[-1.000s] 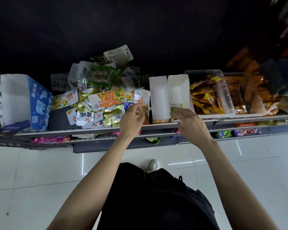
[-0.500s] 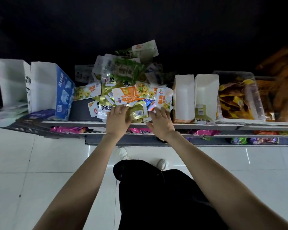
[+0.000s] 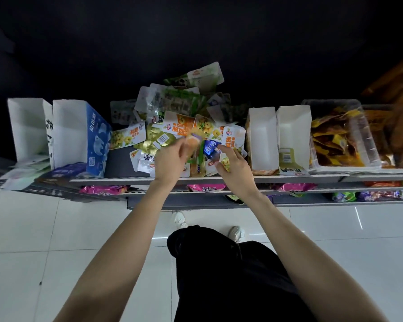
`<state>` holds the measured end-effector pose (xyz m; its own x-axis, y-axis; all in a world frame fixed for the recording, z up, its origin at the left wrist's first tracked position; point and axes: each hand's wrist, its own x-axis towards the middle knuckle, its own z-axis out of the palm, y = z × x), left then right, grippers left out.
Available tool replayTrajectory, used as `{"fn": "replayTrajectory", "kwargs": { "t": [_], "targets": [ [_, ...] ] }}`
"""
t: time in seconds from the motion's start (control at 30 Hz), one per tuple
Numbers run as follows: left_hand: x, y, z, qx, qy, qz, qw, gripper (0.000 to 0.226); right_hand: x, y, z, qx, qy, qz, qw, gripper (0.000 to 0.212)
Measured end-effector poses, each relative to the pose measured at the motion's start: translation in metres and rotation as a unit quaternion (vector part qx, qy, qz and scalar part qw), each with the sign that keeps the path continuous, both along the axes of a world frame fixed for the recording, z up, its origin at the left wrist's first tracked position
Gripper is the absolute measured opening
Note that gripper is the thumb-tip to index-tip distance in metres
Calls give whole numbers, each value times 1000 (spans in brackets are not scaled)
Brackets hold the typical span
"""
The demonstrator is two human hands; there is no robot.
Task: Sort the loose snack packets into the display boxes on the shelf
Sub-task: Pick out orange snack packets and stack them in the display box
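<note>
A: 2 hands over the packet pile [image 3: 172, 126], which sits mid-shelf between the box pairs. Why is the stock laid out like that?

B: Judgement only: the heap is the unsorted supply, and the display boxes flank it so each packet has a short trip. 2 white boxes [image 3: 279, 135] stand just right of the pile, open tops up; the right one has a green packet [image 3: 287, 159] lying at its near end, the left one shows only bare card. 2 more on the left: a plain white box [image 3: 26, 126] and a blue-sided box [image 3: 79, 133], touching each other.

A: Left hand?

B: Left hand [image 3: 170, 159] is raised above the near edge of the pile, fingers curled, pinching a small orange packet [image 3: 192, 141] at the fingertips. Packet is motion-blurred, so the print is unreadable. Clenched on it, lifted clear of the heap.

A: Right hand?

B: Right hand [image 3: 234, 166] rests low on the near right part of the pile. Forefinger stretched toward a blue packet [image 3: 211, 147], other fingers loosely bent over a yellow-printed one. I cannot tell whether it grips anything or only presses; no packet is seen lifted.

A: Anything else?

B: Clear tub [image 3: 368, 145] of orange-yellow packets far right. Pink packets [image 3: 206, 188] on the lower shelf [image 3: 312, 192]. White tiled floor [image 3: 33, 228] below.

A: Progress?

B: Early, judging by the heap's size.
</note>
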<state>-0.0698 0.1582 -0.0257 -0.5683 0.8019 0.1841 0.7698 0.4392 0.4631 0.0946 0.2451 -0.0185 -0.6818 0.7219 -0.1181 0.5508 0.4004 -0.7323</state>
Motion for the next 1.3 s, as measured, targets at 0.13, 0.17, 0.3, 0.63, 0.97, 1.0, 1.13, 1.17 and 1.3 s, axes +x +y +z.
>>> {"fn": "replayTrajectory", "kwargs": {
  "t": [0.13,0.17,0.3,0.63,0.97,1.0,1.13,1.17,1.3],
  "targets": [
    [4,14,31,203,-390,217,871,18,-1,-3,23,-85,57,12,995,48],
    [6,17,36,226,-471,241,818,15,-3,-3,27,-115,70,6,991,50],
    [23,21,55,275,-601,236,713,20,-6,-1,38,-244,113,-78,960,49],
    [104,42,34,125,-507,88,848,11,109,48,72,-14,190,-293,937,11],
    [134,82,-4,-27,-343,40,938,40,150,76,31,431,-86,-40,897,24],
    [137,84,-6,-31,-338,37,940,40,142,80,27,413,-136,-11,900,28],
    [140,85,-9,-35,-325,19,945,39,132,93,24,368,-327,109,864,22],
    [138,82,-11,-27,-307,21,951,38,134,95,22,362,-340,130,858,41],
    [110,71,-33,-44,-180,95,978,48,144,88,17,379,-284,128,871,52]
  ]
}}
